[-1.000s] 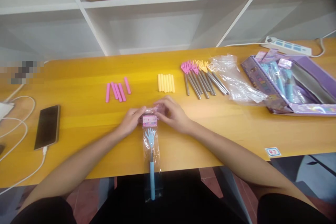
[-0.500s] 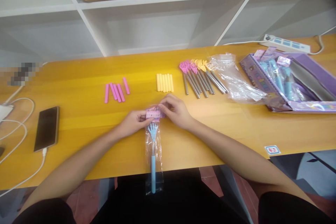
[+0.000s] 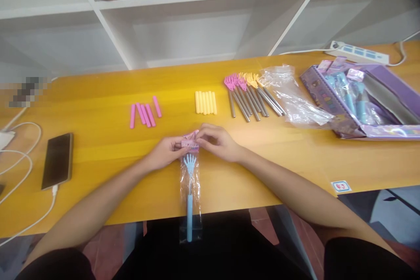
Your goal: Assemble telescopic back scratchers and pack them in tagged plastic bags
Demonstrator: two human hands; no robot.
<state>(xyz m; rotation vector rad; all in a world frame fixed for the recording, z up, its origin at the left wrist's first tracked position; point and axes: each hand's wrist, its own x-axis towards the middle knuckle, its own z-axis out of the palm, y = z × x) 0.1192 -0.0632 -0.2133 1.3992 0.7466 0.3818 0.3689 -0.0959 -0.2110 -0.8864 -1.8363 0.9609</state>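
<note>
A blue back scratcher (image 3: 189, 210) lies inside a clear plastic bag (image 3: 197, 192), its handle reaching past the table's front edge. At the bag's top is a pink printed header card (image 3: 188, 144). My left hand (image 3: 166, 152) pinches the card's left side, thumb in front. With thumb and fingertips together, my right hand (image 3: 218, 141) grips the card's upper right corner. Beyond the hands lie several pink handle tubes (image 3: 144, 114) and a row of yellow handle tubes (image 3: 206, 103). Pink and yellow scratcher heads on metal rods (image 3: 251, 96) are heaped to their right.
Clear plastic bags (image 3: 292, 96) lie beside the rods. A purple display box (image 3: 357, 100) holds bagged blue scratchers, with a power strip (image 3: 359, 54) behind it. A phone (image 3: 57, 161) on a white cable is at left. White shelving (image 3: 197, 30) stands along the back.
My right hand has moved slightly down and left at the card's upper right, and the card's top looks more folded. The bagged scratcher has shifted slightly left.
</note>
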